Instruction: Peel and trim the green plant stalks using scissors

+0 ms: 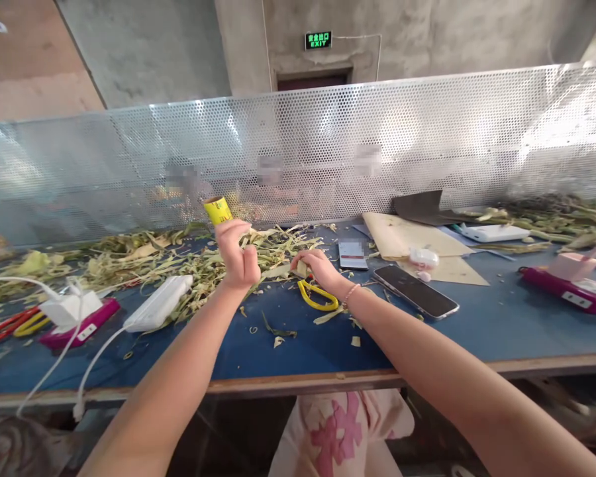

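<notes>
Yellow tube (217, 211): one, raised above the leaf pile (273, 250), slightly tilted. Left hand (236, 252) is closed around its lower part. Pale strip (302, 269): one, its end pinched between thumb and fingers of the right hand (322, 268), low over the table (288, 361). No strip seen on the tube. Scraps suggest some trimming done; much of the pile appears left to work; overall progress cannot be told. Yellow scissors (320, 307): one pair, unheld, just beside the right hand. Outward: two phones (417, 291), two magenta sockets (569, 288).
</notes>
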The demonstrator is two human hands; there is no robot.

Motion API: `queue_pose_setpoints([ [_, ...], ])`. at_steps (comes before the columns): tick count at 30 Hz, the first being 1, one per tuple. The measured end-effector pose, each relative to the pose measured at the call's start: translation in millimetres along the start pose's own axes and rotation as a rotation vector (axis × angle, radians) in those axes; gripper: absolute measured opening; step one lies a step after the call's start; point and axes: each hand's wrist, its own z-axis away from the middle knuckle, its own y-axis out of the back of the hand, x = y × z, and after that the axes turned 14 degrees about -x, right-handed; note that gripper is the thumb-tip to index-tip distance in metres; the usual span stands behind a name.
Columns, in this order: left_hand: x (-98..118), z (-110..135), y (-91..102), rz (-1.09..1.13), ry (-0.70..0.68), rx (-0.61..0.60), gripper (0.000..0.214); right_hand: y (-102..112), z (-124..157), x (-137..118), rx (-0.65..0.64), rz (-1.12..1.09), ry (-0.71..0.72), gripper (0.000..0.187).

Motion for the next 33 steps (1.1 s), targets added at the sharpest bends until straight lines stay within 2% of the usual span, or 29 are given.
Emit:
queue_pose_setpoints([
  [1,-4,4,-4.0,0.029,0.038,-0.019,0.038,2,0,0,0.054,-0.033,0.0,0.031],
  [4,-20,14,-15.5,0.168,0.398,-0.078,0.034,3,0,-1,0.152,-0.082,0.01,0.027],
  [6,-28,17,-21.2,0.358,0.66,-0.153,0.034,2,-1,0,0.145,-0.092,0.005,0.022],
  [8,-31,19,-24.9,0.527,0.794,-0.201,0.035,-1,-2,3,0.112,-0.09,-0.004,0.019],
  [11,-27,19,-28.2,0.632,0.832,-0.233,0.033,-4,-4,8,0.042,-0.046,-0.036,0.018],
  [15,-23,22,-30.1,0.635,0.853,-0.174,0.03,-6,-5,13,-0.071,0.041,-0.061,0.017],
  [18,-26,23,-29.5,0.633,0.872,-0.196,0.028,-7,-5,14,-0.108,0.073,-0.075,0.015],
  [23,-26,22,-27.7,0.653,0.898,-0.217,0.029,-7,-3,10,-0.141,-0.068,-0.114,0.016],
  [27,-22,23,-29.8,0.648,0.892,-0.3,0.036,-8,-2,9,-0.135,-0.143,-0.169,0.02],
  [33,-14,25,-32.2,0.657,0.873,-0.417,0.038,-12,-1,9,-0.186,-0.05,-0.174,0.023],
])
